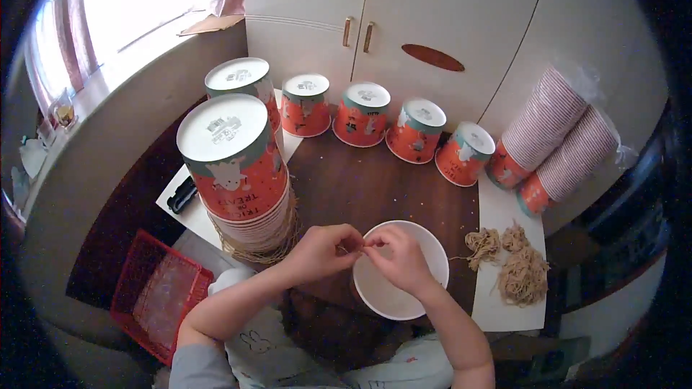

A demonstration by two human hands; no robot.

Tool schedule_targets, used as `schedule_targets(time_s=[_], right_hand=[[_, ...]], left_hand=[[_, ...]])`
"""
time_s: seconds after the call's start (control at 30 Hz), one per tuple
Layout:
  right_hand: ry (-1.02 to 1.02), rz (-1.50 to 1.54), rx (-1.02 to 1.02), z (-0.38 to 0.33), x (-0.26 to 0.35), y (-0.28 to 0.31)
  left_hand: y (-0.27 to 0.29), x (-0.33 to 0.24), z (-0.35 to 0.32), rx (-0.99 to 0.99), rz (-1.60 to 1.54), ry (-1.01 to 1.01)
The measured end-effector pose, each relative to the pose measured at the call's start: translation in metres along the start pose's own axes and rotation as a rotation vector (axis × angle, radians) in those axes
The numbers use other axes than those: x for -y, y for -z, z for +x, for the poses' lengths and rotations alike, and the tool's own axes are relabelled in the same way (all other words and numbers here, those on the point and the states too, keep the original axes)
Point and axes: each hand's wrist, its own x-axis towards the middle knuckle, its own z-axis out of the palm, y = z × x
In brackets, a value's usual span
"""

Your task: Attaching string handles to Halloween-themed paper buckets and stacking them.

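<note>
Item: white paper bucket, upright and open-mouthed at 6 o'clock on the dark tabletop, with left hand and right hand meeting above its rim, fingers pinched nearly closed on a thin twine strand. Adjacent: stack of upturned orange printed buckets at 9 o'clock. Twine bundles lie on white paper at 3 o'clock.

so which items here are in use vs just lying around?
In use:
left hand
right hand
open white paper bucket
tan twine bundles

Lying about:
upside-down orange printed buckets
sleeved striped cup stacks
red plastic basket
black stapler
</note>
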Motion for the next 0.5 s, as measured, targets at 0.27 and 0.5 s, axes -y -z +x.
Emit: schedule_targets(time_s=[0.27, 0.5], right_hand=[[-0.021, 0.018, -0.009, 0.000, 0.000, 0.000], [-0.002, 0.019, -0.012, 0.000, 0.005, 0.001]], left_hand=[[-0.002, -0.005, 0.001, -0.019, 0.010, 0.019], [0.004, 0.009, 0.001, -0.030, -0.328, 0.172]])
